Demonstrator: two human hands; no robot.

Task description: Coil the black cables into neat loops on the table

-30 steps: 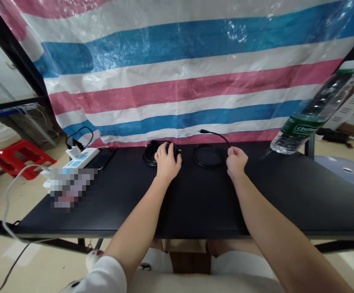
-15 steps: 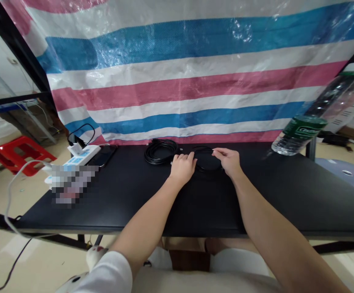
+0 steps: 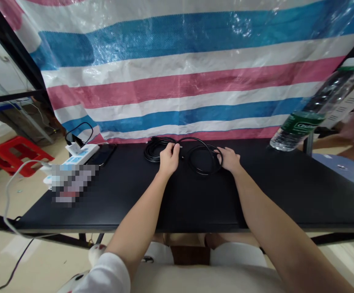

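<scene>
A thick coil of black cable (image 3: 153, 151) lies near the back of the black table. My left hand (image 3: 169, 158) rests against the coil's right side, thumb and fingers closed on a strand of cable. From there a length arches over to the right into a looser loop (image 3: 206, 173) in front of the striped sheet. At that loop's right edge, my right hand (image 3: 229, 160) has its fingers curled round the cable. A small cable end (image 3: 182, 157) shows between the two hands.
A white power strip (image 3: 81, 156) with plugs and a dark phone (image 3: 106, 154) lie at the left. A water bottle (image 3: 300, 122) stands at the right rear, tilted in view. A striped sheet (image 3: 180, 91) hangs behind the table (image 3: 195, 203). A red stool (image 3: 18, 154) is on the floor.
My left hand has moved left onto the thick coil and closed on cable. The strand between my hands now arches up, and the right loop looks larger. My right hand's fingers have turned.
</scene>
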